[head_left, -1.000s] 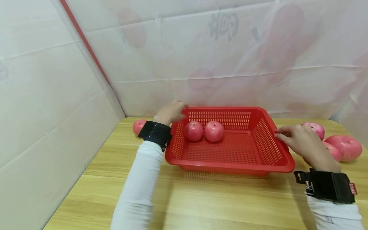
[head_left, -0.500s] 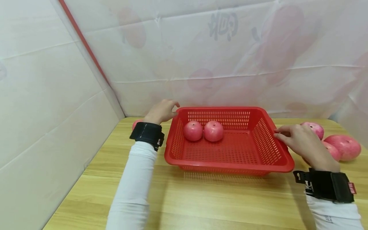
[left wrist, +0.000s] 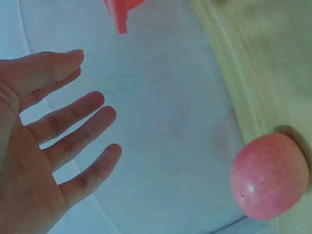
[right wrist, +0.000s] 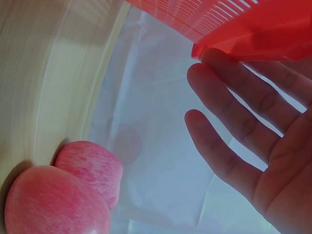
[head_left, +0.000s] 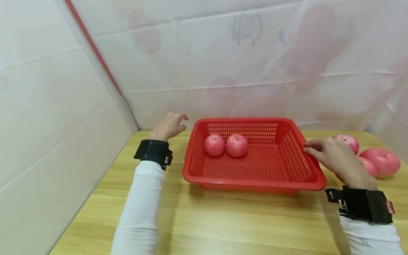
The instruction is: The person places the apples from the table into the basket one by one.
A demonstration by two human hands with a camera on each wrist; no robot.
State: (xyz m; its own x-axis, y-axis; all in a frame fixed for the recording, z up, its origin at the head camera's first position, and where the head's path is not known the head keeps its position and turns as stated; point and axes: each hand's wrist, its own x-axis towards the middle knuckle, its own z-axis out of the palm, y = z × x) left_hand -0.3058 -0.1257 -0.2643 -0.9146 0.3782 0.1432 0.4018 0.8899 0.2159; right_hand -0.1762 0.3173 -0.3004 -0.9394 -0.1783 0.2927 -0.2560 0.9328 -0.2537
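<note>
A red plastic basket [head_left: 242,185] stands on the wooden table, with two pink apples [head_left: 214,145] side by side in its left half. My right hand [head_left: 339,161] holds the basket's right rim with the thumb and forefinger, while its other fingers [right wrist: 224,146] stretch out below the rim. Left of the basket, my left hand [head_left: 168,125] is in the air with nothing in it, its fingers spread and slightly bent. An apple [left wrist: 269,175] lies on the table near that hand; in the head view the hand and wrist almost fully cover it.
To the right of the basket lie several more fruits: a streaked apple [head_left: 349,143], a large one [head_left: 380,162] and one partly behind my right hand. White sheeting [head_left: 204,63] hangs along the table's back edge and left side.
My left hand has moved left, from over the basket's left rim to beside it, and now hides the apple there. My right hand and the basket have stayed in place.
</note>
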